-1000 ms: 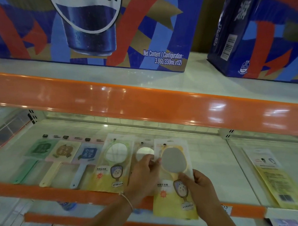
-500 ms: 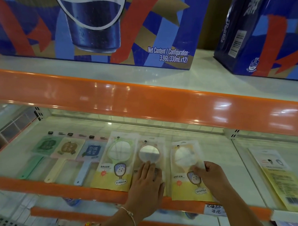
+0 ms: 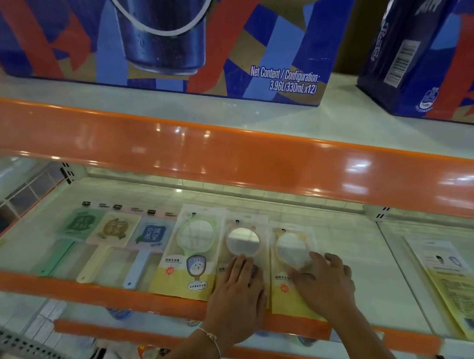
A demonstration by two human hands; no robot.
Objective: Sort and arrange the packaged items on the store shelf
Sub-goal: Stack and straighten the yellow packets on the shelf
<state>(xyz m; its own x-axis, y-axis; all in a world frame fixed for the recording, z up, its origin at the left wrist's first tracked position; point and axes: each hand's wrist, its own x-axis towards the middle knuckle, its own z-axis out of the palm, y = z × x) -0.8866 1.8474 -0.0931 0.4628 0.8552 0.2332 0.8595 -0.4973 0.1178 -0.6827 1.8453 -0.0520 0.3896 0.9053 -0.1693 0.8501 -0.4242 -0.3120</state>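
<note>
left hand (image 3: 239,290) flat, fingers straight, pressing middle mirror pack (image 3: 242,243) | right hand (image 3: 323,278) spread, resting on right mirror pack (image 3: 291,261) | both packs lie flat at shelf (image 3: 356,255) front | likely light, slick film, breakable glass: hold by card edges, slide gently

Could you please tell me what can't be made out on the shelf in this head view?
- Lower part of the middle mirror pack: covered by the left hand.
- Label on the right mirror pack: mostly under the right hand.
- Print on the yellow pack at far right: too small and blurred, its bottom cut by the frame edge.
- Items on the shelf below: hidden behind the orange rail.
</note>
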